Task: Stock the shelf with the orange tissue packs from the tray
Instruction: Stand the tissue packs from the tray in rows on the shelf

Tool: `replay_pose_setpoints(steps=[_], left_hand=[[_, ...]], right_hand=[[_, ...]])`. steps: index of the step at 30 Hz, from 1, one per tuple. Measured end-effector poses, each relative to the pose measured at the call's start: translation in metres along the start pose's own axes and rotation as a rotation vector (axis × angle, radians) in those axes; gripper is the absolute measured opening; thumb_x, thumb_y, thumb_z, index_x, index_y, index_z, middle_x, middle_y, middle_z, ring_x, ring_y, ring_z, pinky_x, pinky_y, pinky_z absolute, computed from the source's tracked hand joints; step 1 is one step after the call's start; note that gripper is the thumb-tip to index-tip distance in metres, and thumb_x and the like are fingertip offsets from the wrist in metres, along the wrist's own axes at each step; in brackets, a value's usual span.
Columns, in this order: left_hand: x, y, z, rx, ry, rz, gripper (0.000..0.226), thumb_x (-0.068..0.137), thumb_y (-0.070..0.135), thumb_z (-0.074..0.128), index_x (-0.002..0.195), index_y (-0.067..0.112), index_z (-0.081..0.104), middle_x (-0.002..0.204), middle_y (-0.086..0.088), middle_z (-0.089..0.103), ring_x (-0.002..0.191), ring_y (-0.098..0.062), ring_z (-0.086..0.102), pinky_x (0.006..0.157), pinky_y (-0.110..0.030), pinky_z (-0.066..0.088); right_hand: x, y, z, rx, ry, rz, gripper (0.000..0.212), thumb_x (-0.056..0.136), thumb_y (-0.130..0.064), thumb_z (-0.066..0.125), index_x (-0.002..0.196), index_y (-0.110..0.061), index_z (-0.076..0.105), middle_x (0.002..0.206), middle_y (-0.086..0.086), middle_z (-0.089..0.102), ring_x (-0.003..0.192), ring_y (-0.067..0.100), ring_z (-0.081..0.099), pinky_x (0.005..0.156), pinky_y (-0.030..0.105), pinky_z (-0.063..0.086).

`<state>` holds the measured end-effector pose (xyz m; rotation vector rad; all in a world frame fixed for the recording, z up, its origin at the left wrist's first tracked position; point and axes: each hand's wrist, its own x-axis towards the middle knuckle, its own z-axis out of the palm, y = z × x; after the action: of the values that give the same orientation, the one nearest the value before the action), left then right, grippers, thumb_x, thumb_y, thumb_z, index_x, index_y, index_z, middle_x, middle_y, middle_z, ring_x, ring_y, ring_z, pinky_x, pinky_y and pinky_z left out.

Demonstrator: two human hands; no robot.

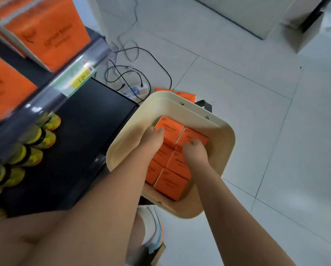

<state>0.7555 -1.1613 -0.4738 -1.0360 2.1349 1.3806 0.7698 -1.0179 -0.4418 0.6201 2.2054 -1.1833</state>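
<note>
A cream tray (pixel 221 143) holds several orange tissue packs (pixel 171 181) in two rows. Both my hands reach down into it. My left hand (pixel 153 139) curls its fingers over the far left pack (pixel 171 129). My right hand (pixel 194 150) curls over the far right pack (pixel 196 136). How firmly either pack is gripped is hard to tell. On the upper left, the dark shelf (pixel 45 77) carries larger orange tissue packs (pixel 45 29).
A lower black shelf (pixel 87 120) bears yellow-green packets (pixel 32 146) along its left side. Cables and a white power strip (pixel 139 90) lie on the tiled floor beyond the tray. More orange packs (pixel 185 96) show under the tray's far edge. My shoe (pixel 151 227) is below.
</note>
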Motion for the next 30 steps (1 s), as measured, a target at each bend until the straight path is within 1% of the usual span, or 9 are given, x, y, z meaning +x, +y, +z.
replay_pose_setpoints(steps=[3,6,10,13,18,21,24,25,30], left_hand=[[0.032,0.002,0.006,-0.02,0.045,-0.063,0.046,0.096,0.035,0.052,0.129,0.004,0.062,0.112,-0.014,0.069,0.091,-0.031,0.064,0.065,-0.03,0.042],[0.072,0.005,0.016,-0.189,0.055,-0.151,0.056,0.084,0.037,0.061,0.131,0.007,0.063,0.112,-0.009,0.071,0.099,-0.03,0.068,0.085,-0.038,0.056],[0.091,0.015,0.024,-0.088,0.024,-0.092,0.039,0.097,0.026,0.058,0.131,0.007,0.059,0.12,-0.011,0.063,0.109,-0.031,0.061,0.089,-0.035,0.046],[0.103,0.007,0.028,0.152,-0.024,-0.002,0.022,0.095,0.02,0.052,0.11,0.009,0.063,0.112,-0.013,0.068,0.095,-0.032,0.062,0.077,-0.033,0.043],[0.111,-0.007,0.033,0.334,-0.007,0.054,0.031,0.09,0.012,0.055,0.119,0.007,0.064,0.115,-0.013,0.068,0.105,-0.034,0.066,0.075,-0.033,0.045],[0.11,-0.006,0.03,0.282,-0.017,0.027,0.037,0.087,0.009,0.057,0.123,0.006,0.062,0.117,-0.014,0.067,0.106,-0.033,0.065,0.075,-0.032,0.044],[0.105,0.002,0.02,0.213,-0.018,0.01,0.038,0.09,0.01,0.066,0.128,0.008,0.063,0.121,-0.013,0.067,0.109,-0.035,0.066,0.083,-0.033,0.053],[0.101,0.006,0.016,0.201,-0.029,0.002,0.037,0.089,0.01,0.07,0.126,0.01,0.064,0.117,-0.012,0.068,0.104,-0.035,0.067,0.085,-0.038,0.058],[0.075,0.013,-0.021,0.224,-0.105,0.035,0.029,0.085,0.01,0.078,0.112,0.011,0.067,0.098,-0.011,0.066,0.094,-0.033,0.07,0.08,-0.05,0.063]], right_hand=[[0.028,-0.01,0.007,0.03,0.083,0.06,0.024,0.098,-0.017,0.049,0.114,-0.006,0.062,0.099,0.001,0.066,0.064,0.015,0.059,0.036,0.016,0.04],[0.05,-0.009,0.01,-0.101,0.122,0.139,0.03,0.101,-0.014,0.049,0.124,0.0,0.062,0.108,0.007,0.068,0.051,0.008,0.044,0.024,0.011,0.025],[0.079,0.003,0.017,-0.1,0.076,0.163,0.031,0.105,-0.01,0.045,0.13,-0.004,0.062,0.131,0.017,0.065,0.108,0.027,0.067,0.078,0.02,0.055],[0.099,0.013,0.023,-0.308,0.083,0.074,0.034,0.109,-0.011,0.036,0.138,-0.005,0.053,0.145,0.015,0.054,0.136,0.031,0.049,0.11,0.031,0.036],[0.102,0.023,0.026,0.36,0.19,0.283,0.041,0.102,-0.01,0.052,0.143,-0.015,0.051,0.133,0.013,0.062,0.119,0.028,0.063,0.035,0.01,0.039],[0.109,0.028,0.022,0.529,0.262,0.367,0.049,0.1,-0.011,0.054,0.147,-0.022,0.044,0.129,0.009,0.062,0.093,0.014,0.066,0.045,0.011,0.047],[0.11,0.043,0.024,0.048,0.32,0.3,0.038,0.102,-0.012,0.047,0.139,-0.007,0.053,0.131,0.007,0.061,0.116,0.024,0.06,0.099,0.03,0.05],[0.112,0.038,0.022,0.273,0.369,0.339,0.033,0.102,-0.012,0.045,0.134,-0.007,0.056,0.127,0.009,0.062,0.117,0.027,0.059,0.103,0.035,0.047],[0.074,0.024,0.007,0.625,0.347,0.294,0.027,0.095,-0.009,0.05,0.118,-0.01,0.064,0.096,0.005,0.068,0.085,0.023,0.066,0.07,0.031,0.053]])
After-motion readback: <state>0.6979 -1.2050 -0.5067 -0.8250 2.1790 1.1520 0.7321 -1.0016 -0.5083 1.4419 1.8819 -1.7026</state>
